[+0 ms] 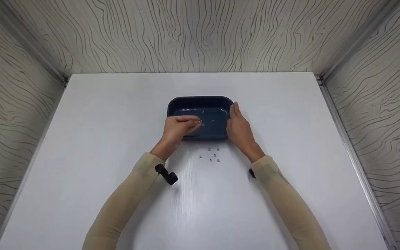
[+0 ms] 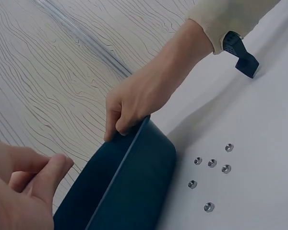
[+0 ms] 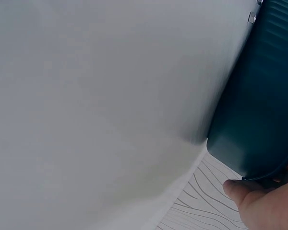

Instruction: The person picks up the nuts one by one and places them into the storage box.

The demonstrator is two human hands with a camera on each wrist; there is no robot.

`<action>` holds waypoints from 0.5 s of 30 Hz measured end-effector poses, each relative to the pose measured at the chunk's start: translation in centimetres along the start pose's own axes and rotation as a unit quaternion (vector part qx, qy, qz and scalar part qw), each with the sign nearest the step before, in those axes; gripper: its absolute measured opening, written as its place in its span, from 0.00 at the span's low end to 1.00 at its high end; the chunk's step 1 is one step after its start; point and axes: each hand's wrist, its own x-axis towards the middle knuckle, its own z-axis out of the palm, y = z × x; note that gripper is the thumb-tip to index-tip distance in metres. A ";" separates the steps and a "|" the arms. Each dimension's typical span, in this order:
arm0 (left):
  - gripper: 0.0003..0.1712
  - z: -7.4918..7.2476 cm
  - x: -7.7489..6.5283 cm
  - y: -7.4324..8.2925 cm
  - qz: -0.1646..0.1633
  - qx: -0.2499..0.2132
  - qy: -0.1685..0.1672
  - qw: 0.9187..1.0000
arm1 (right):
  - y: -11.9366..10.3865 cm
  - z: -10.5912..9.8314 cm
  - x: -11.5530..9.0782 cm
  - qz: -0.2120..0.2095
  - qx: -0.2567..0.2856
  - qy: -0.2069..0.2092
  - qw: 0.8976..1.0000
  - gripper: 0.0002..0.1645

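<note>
A dark blue rectangular tray (image 1: 214, 133) stands on the white table. Over its left half, my left hand (image 1: 182, 125) pinches thumb and forefinger together, with a small shiny nut at the tips in the head view; the left wrist view hides it behind the fingers. A few metal nuts (image 1: 213, 121) lie on the tray floor. My right hand (image 1: 239, 128) grips the tray's right wall, its thumb (image 3: 236, 190) outside and other fingers over the rim. Several more hex nuts (image 2: 212, 163) lie loose on the table just in front of the tray.
The white table (image 1: 116, 104) extends on every side of the tray. Wood-grain patterned panels (image 1: 193, 38) stand at the back and both sides, with metal rails (image 1: 356, 166) along the side edges. Black straps with camera mounts (image 1: 167, 174) sit at the wrists.
</note>
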 end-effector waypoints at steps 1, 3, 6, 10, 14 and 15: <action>0.14 0.1 0.1 0.1 -0.002 0.001 0.001 1.000 | 0.0 0.0 0.0 -0.001 -0.002 0.001 1.000 0.34; 0.14 0.2 0.2 0.2 -0.002 0.002 0.001 1.000 | 0.0 0.0 0.0 -0.003 -0.006 0.003 1.000 0.34; 0.15 0.6 0.6 0.5 -0.003 -0.002 0.005 1.000 | -0.1 0.0 0.0 -0.003 -0.008 0.002 1.000 0.34; 0.15 1.0 1.1 0.8 -0.002 -0.010 0.014 1.000 | 0.0 0.0 0.0 0.001 -0.002 -0.005 1.000 0.35; 0.15 1.5 1.7 1.0 0.004 -0.004 0.026 1.000 | 0.0 0.0 0.0 0.002 -0.001 -0.011 1.000 0.35; 0.15 1.6 1.8 1.0 0.005 -0.002 0.030 1.000 | 0.0 0.0 0.1 0.002 -0.002 -0.011 1.000 0.35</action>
